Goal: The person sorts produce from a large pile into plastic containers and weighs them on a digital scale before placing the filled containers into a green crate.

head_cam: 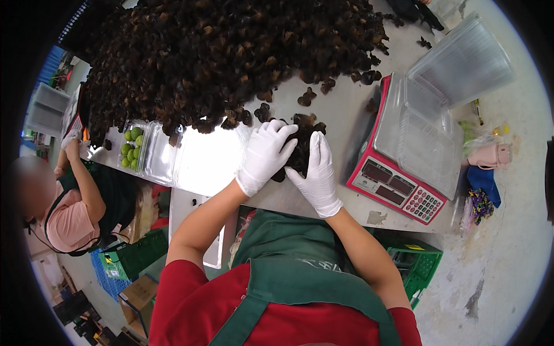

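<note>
A large heap of dark brown wood ear mushrooms [233,52] covers the far part of the metal table [268,201]. Near the table's front edge, my left hand [266,153], in a white glove, rests with bent fingers on the left side of a small pile of the mushrooms [299,149]. At the pile's right side is my right hand [318,173], also gloved, its fingers together and thumb pointing left. Both hands touch the pile; whether the fingers grip any pieces is hidden. Loose mushrooms [307,97] lie between the pile and the heap.
Right of my hands stands a red digital scale [398,186] with a clear plastic clamshell container [426,142] on it; stacked containers [463,60] are behind. Left is an open clamshell [160,155] with green limes [134,147]. A co-worker [73,203] stands at the left; green crates [415,264] are below.
</note>
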`<state>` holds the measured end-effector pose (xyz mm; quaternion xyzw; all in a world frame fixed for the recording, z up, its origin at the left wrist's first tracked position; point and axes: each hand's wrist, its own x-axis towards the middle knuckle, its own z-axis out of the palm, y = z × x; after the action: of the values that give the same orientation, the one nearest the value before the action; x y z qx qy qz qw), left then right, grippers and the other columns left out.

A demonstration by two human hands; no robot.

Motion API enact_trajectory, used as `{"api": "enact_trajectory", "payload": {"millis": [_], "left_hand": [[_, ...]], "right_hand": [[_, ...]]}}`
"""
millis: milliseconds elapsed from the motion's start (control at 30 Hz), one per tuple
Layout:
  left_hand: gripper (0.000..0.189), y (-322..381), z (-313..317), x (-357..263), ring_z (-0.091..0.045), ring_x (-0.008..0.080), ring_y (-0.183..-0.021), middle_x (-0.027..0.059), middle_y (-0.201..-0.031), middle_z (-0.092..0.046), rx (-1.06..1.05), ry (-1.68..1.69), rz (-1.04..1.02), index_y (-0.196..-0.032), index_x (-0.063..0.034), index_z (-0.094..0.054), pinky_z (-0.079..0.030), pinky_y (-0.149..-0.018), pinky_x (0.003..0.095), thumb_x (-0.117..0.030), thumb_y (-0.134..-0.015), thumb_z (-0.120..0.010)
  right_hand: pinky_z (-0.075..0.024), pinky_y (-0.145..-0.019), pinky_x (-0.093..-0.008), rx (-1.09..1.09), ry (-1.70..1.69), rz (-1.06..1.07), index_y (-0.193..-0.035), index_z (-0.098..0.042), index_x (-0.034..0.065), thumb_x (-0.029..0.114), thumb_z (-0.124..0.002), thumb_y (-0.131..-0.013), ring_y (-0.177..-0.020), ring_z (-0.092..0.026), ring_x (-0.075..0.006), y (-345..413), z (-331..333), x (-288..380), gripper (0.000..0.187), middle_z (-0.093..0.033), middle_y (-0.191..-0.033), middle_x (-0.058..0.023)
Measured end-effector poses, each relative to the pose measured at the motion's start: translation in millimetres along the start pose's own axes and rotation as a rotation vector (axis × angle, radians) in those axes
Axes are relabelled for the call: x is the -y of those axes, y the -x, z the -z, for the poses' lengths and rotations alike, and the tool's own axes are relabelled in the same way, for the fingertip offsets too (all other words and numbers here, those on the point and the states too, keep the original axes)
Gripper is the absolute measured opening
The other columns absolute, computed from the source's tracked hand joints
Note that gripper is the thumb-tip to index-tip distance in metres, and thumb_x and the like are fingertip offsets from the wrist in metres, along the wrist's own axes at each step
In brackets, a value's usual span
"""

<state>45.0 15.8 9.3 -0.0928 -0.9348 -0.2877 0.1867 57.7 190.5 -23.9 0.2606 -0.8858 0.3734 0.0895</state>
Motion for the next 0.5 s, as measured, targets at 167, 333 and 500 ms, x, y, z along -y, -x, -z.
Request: {"api": "enact_trajectory", "payload": {"millis": [167,333,500], "left_hand": [[0.017,-6.1,15.9,16.9,-0.061,0.031,-0.102,0.0103,-0.107,-0.066,-0.206,-0.051,0.084,-0.106,-0.0083,-0.073,-0.049,-0.089,0.0406,-0.01,-0.089,-0.072],[0.041,-70.0,2.2,73.3,-0.061,0.034,-0.108,0.0104,-0.12,-0.063,-0.361,-0.285,0.025,-0.127,-0.0129,-0.064,-0.05,-0.09,0.0426,-0.016,-0.088,-0.074],[0.026,-105.8,-7.4,93.0,-0.065,0.0327,-0.096,0.0113,-0.108,-0.065,-0.003,-0.482,0.146,-0.114,-0.0131,-0.07,-0.053,-0.084,0.0432,-0.017,-0.088,-0.068]], "right_hand": [[-0.0347,-0.117,-0.0499,0.005,0.017,-0.01,-0.158,-0.021,-0.0041,0.031,-0.082,-0.081,-0.141,-0.036,-0.0476,-0.2,2.1,-0.3,0.105,-0.032,-0.153,-0.0319],[-0.0349,-0.117,-0.0493,0.014,0.019,0.0,-0.158,-0.021,-0.0042,0.031,-0.081,-0.081,-0.141,-0.036,-0.0472,0.1,-0.5,-0.7,0.104,-0.031,-0.155,-0.0315],[-0.0338,-0.119,-0.0467,0.001,0.02,-0.016,-0.157,-0.022,-0.0069,0.027,-0.084,-0.079,-0.143,-0.036,-0.0451,-0.5,0.4,3.4,0.105,-0.033,-0.155,-0.0304]]}}
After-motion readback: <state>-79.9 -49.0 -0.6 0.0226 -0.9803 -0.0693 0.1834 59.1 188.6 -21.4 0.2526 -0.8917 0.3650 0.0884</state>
